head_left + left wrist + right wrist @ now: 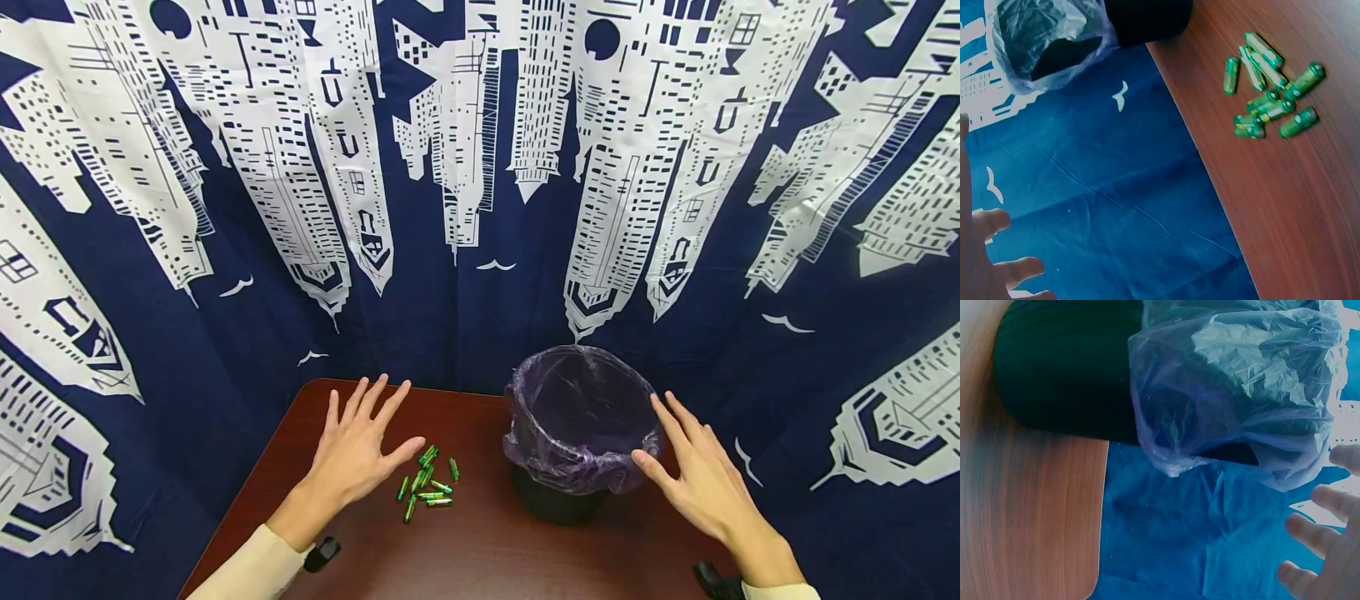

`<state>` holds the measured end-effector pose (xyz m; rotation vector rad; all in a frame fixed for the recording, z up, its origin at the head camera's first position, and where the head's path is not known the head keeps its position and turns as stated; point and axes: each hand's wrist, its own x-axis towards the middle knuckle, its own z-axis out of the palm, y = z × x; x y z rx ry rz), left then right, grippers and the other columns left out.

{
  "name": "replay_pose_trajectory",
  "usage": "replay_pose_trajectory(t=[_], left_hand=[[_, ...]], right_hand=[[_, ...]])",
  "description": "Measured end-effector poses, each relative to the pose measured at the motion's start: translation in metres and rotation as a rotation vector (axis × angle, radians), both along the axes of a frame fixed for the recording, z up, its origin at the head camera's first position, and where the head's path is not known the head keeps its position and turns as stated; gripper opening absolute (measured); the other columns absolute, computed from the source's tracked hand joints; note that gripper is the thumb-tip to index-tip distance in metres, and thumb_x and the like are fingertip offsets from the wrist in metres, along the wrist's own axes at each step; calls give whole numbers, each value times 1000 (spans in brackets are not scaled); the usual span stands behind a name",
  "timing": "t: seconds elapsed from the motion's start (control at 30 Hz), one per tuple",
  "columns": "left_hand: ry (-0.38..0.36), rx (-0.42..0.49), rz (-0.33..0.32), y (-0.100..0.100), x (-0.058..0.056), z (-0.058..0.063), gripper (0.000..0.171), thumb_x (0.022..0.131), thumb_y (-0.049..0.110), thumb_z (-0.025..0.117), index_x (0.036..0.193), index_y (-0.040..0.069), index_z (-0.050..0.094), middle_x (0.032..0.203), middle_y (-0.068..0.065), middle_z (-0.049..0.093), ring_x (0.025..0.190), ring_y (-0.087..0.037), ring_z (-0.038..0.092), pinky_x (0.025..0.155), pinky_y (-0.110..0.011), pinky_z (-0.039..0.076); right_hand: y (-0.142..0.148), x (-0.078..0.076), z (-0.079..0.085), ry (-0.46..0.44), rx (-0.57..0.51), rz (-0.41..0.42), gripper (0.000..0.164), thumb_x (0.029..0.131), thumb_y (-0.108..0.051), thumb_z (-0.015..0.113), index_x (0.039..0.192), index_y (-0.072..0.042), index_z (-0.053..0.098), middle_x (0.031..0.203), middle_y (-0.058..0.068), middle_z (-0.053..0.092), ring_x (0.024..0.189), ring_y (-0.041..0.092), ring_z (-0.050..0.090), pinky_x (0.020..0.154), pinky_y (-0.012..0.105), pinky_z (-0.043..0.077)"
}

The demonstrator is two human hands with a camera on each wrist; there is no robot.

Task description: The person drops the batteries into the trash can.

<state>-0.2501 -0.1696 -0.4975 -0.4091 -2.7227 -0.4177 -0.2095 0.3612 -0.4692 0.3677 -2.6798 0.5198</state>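
Observation:
Several green batteries [426, 482] lie in a loose heap on the table; the left wrist view shows the same batteries [1272, 94] closer up. My left hand [356, 450] is held with fingers spread just left of the heap, holding nothing. A black trash bin [558, 500] lined with a translucent purple plastic bag [555, 462] stands to the right of the batteries. Beside its right side is my right hand [697, 475], fingers extended and nothing in its grasp. Whether the right fingertips touch the bag, I cannot tell in the head view; the right wrist view shows them apart from it.
The reddish-brown wooden table [375, 558] ends just behind the bin and the heap. A dark blue curtain [450, 333] with white city buildings hangs behind it and round the sides. Each wrist carries a black strap [322, 554].

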Motion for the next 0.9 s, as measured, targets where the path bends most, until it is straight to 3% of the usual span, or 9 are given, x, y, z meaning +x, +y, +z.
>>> replay_pose_trajectory(t=[0.13,0.23,0.43,0.63,0.9], left_hand=[[7,15,-17,9,0,3,93,105,79,66,184,39,36,190,-11,40,179,-44,32,142,-82,14],[16,23,-38,17,0,4,92,106,77,67,183,38,38,189,-11,42,177,-43,37,142,-81,20],[22,48,-97,34,-1,7,88,108,74,66,183,38,37,186,-11,46,171,-43,47,140,-79,29],[-14,78,-157,52,-4,8,86,110,73,62,184,37,36,187,-10,45,169,-42,49,141,-77,29],[-76,118,-208,77,-9,5,85,112,74,59,185,39,33,187,-8,44,167,-43,52,141,-75,31]], right_hand=[[-3,-8,2,-46,-36,-15,93,112,-53,74,187,-23,29,193,19,28,164,66,43,124,89,38],[-6,-12,1,-75,-53,-22,93,113,-54,72,187,-20,27,193,19,27,162,63,47,112,90,46],[-11,-19,-4,-103,-95,-20,98,113,-55,72,186,-10,25,192,23,27,167,63,40,119,89,41],[-14,-24,-9,-92,-150,5,102,112,-50,74,183,3,24,190,31,26,169,64,35,130,85,33],[-16,-25,-14,-109,-213,23,103,114,-47,72,184,4,17,192,32,19,171,65,29,131,88,29]])
